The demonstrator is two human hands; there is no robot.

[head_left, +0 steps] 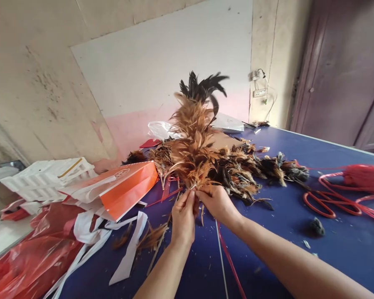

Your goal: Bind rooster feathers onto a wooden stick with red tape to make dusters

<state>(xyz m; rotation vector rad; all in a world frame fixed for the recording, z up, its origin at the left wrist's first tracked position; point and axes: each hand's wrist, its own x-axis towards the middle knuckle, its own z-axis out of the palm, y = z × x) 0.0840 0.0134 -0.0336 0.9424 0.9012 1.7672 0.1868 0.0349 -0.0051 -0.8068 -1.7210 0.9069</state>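
Observation:
A feather duster point(195, 141) stands tilted away from me over the blue table, its shaft thick with brown feathers and its far tip tufted with black ones. My left hand point(184, 214) is closed around its near end, thumb up against the lowest feathers. Beside it, my right hand point(220, 205) pinches at the base of the same feathers, with fingertips close to the left thumb. A small whitish bit shows between the two thumbs. The stick inside the grip is hidden by my fingers. Loose brown and black feathers point(239, 170) lie heaped behind and to the right.
An orange and white paper bag point(127, 187), red plastic point(46, 245) and a white paper strip point(131, 249) lie at left. Red cord point(361, 182) is coiled at right near a grey feather tuft point(317, 226). A thin red strip point(229, 257) runs toward me across the blue table point(339, 257).

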